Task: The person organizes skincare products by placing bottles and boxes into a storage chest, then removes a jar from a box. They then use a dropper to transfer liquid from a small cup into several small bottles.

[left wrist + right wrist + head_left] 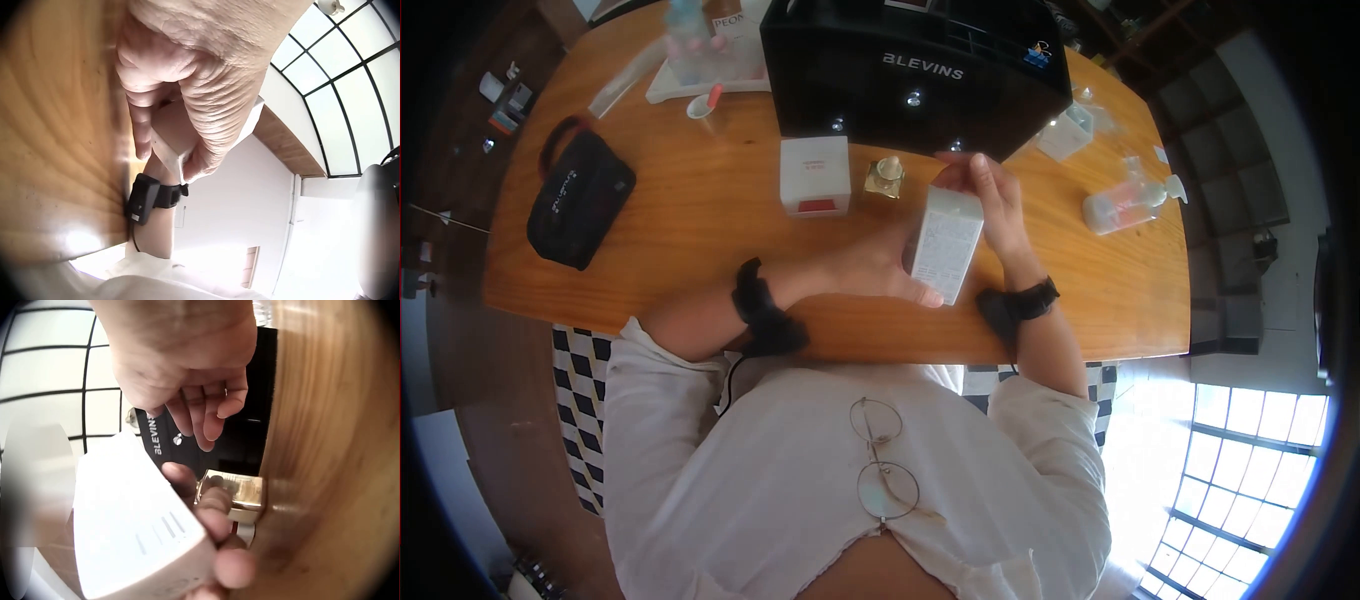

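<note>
My left hand (pixel 888 262) grips a white carton (pixel 946 250) printed with small text, its thumb along the near lower edge and its fingers round the far side. In the left wrist view the carton (pixel 174 128) sits between thumb and fingers, held over the table. Beside the carton's upper end is my right hand (pixel 1000 205); the right wrist view shows this hand (pixel 187 372) with loosely bent fingers apart from the carton (pixel 131 512) and nothing in them. A square gold bottle (pixel 885 178) stands just beyond the left hand, next to a white box (pixel 814 170) with a red patch.
A black case (pixel 910 90) lettered BLEVINS stands at the back. To the left lie a black pouch (pixel 580 200) and a small white cup (pixel 700 106); a white tray (pixel 710 87) holds bottles behind. A pump bottle (pixel 1122 205) lies on the right near a clear container (pixel 1067 132).
</note>
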Action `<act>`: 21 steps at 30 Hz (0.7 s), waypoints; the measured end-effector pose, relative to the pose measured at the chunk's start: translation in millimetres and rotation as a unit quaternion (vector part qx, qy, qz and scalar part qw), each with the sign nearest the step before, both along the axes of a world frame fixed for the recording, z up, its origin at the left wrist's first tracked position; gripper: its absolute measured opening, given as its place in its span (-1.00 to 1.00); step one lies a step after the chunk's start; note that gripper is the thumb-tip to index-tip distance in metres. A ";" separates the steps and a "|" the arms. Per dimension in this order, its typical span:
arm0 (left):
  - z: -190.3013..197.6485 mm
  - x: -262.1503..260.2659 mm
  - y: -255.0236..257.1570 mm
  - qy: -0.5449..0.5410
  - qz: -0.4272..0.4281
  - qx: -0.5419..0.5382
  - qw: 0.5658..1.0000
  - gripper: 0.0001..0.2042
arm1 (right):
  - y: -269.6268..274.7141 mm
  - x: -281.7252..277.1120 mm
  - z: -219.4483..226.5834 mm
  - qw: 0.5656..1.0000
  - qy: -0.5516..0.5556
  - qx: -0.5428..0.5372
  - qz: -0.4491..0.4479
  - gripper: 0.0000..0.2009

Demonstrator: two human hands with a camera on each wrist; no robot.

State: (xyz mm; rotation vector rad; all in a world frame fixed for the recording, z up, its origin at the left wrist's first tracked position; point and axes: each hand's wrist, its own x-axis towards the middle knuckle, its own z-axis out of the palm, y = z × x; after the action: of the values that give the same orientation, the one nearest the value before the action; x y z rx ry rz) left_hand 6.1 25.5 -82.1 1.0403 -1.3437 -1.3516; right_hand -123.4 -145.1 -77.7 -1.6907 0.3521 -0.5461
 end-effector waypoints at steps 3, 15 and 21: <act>-15.2 -3.7 -16.0 -0.006 0.022 -0.001 1.000 -0.08 | -16.2 -1.3 -17.7 0.999 0.018 0.042 -0.022 -0.47; -22.6 12.0 -43.5 -0.032 0.085 0.009 0.996 -0.19 | -8.9 -13.5 -21.7 0.999 0.032 0.042 -0.011 -0.37; -23.7 20.3 -43.3 -0.028 0.110 0.040 0.993 -0.22 | -11.4 -12.5 -28.0 0.999 0.005 0.025 0.037 -0.38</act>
State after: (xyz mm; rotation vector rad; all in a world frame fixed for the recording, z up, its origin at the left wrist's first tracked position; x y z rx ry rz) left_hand 26.5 -17.7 -105.7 1.2510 -1.1849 -1.2265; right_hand -135.9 -156.4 -105.7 -1.6525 0.3065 -0.4704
